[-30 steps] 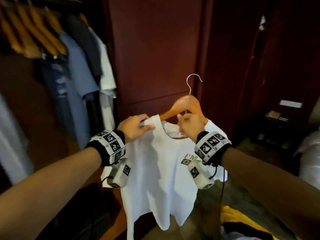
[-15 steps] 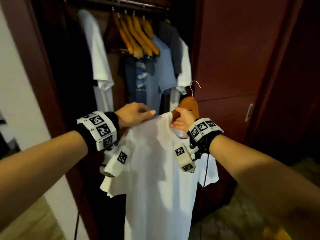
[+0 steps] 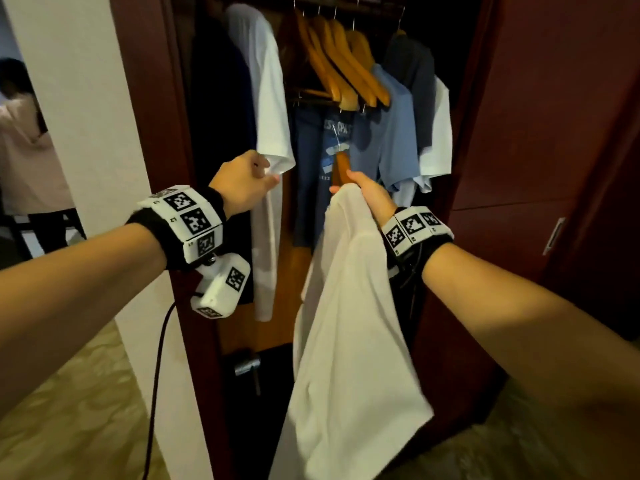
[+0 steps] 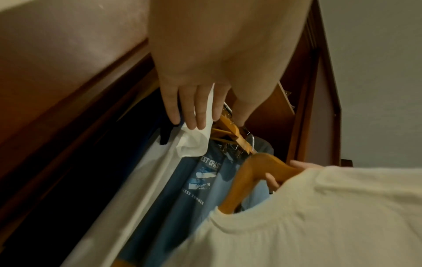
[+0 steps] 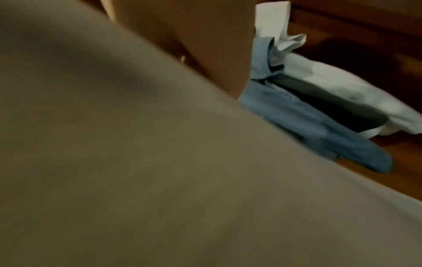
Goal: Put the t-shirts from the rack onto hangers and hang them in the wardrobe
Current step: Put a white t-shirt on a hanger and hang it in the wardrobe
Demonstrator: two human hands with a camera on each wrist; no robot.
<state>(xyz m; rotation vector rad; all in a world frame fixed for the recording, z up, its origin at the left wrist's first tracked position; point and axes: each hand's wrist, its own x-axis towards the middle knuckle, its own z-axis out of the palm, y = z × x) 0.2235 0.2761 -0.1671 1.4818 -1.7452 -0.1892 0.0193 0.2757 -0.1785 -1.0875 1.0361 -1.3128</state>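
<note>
My right hand (image 3: 356, 185) grips an orange wooden hanger (image 3: 343, 164) near its neck, and a white t-shirt (image 3: 346, 306) hangs from it in front of the open wardrobe (image 3: 180, 98). The left wrist view shows the hanger (image 4: 258, 168) coming out of the t-shirt (image 4: 319, 216) collar, with right fingers (image 4: 271, 180) curled round it. My left hand (image 3: 270, 174) reaches into the wardrobe. Its straight fingers (image 4: 189, 108) lie against the sleeve of a hung white shirt (image 3: 270, 116). In the right wrist view the held t-shirt (image 5: 137, 162) covers most of the picture.
On the rail hang several empty wooden hangers (image 3: 346, 64), a printed dark blue shirt (image 3: 311, 161), a light blue shirt (image 3: 391, 133), a dark one and a white one. A closed wardrobe door (image 3: 554, 133) stands right. A person (image 3: 20, 150) stands beyond the white wall, left.
My left hand has let go of the held t-shirt's shoulder and moved to the hung white shirt's sleeve. My right hand has brought the hanger closer to the wardrobe opening.
</note>
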